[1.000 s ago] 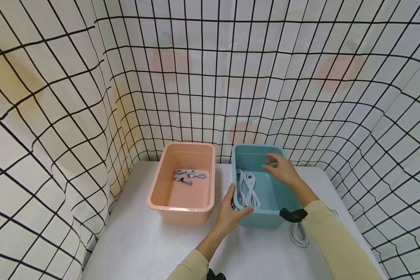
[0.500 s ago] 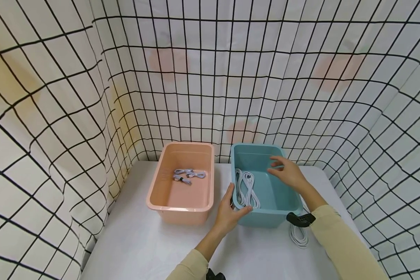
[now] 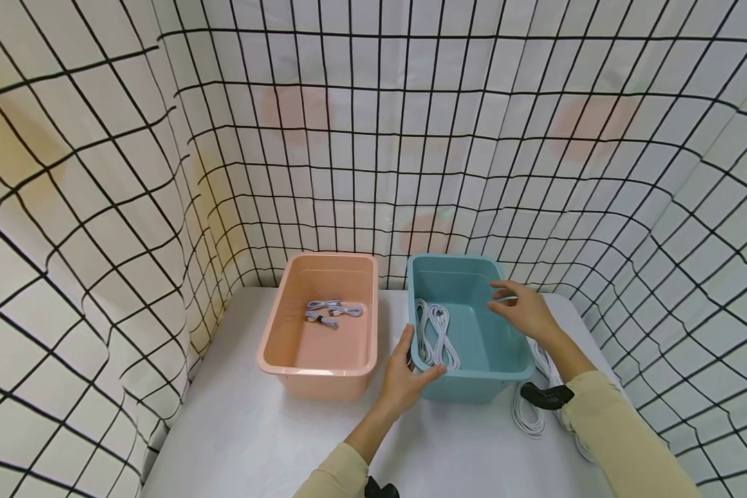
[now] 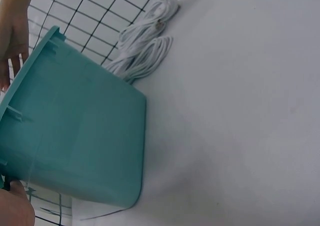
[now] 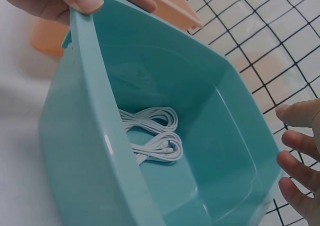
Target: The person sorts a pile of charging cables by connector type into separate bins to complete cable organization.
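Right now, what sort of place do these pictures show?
Probably a tabletop work booth: a black grid lines three sides of a white table, with a peach bin and a teal bin standing on it.

The left bin (image 3: 324, 349) and right bin (image 3: 482, 339) stand side by side on the table (image 3: 243, 429). Cable group A (image 3: 348, 311) lies on the left bin's floor. Cable group B (image 3: 442, 339) lies along the right bin's left wall. The left hand (image 3: 404, 380) is at that bin's front-left corner; the right hand (image 3: 526, 311), near its right rim. Cable group C (image 4: 147, 55) lies on the table, right of the right bin.
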`<state>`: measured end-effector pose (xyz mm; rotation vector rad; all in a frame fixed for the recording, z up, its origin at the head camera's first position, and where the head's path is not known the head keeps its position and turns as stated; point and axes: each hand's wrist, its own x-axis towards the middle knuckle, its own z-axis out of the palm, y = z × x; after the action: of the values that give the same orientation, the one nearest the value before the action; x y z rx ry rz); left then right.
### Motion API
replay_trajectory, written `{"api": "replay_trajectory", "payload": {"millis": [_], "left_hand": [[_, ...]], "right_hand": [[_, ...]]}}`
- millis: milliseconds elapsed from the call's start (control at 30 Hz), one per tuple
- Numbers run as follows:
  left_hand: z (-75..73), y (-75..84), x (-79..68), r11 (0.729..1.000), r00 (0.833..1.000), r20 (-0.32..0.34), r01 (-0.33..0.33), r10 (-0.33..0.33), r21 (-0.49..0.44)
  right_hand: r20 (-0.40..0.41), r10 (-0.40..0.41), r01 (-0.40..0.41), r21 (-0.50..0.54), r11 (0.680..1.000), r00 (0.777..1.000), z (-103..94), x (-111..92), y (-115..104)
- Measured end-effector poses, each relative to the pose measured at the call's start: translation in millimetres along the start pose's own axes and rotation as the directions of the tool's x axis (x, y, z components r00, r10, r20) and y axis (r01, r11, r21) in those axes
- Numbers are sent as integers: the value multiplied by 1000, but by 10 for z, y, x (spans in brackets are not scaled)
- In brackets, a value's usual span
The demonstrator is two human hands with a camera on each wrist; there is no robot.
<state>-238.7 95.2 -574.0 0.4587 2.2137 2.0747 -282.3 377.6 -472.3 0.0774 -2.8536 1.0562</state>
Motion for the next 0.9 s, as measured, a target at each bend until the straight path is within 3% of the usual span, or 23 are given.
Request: {"api": "replay_trajectory", "payload": {"millis": [267, 900], "left_hand": [[-4, -19, 10, 1000, 1000, 3, -16, 16, -3], [-7, -23, 9, 1000, 1000, 7, -12, 12, 20]], "right_hand": [[-28, 19, -18, 9, 1000, 999, -74, -118, 51], [-75, 61, -61, -5, 998, 995, -235, -436, 421]]}}
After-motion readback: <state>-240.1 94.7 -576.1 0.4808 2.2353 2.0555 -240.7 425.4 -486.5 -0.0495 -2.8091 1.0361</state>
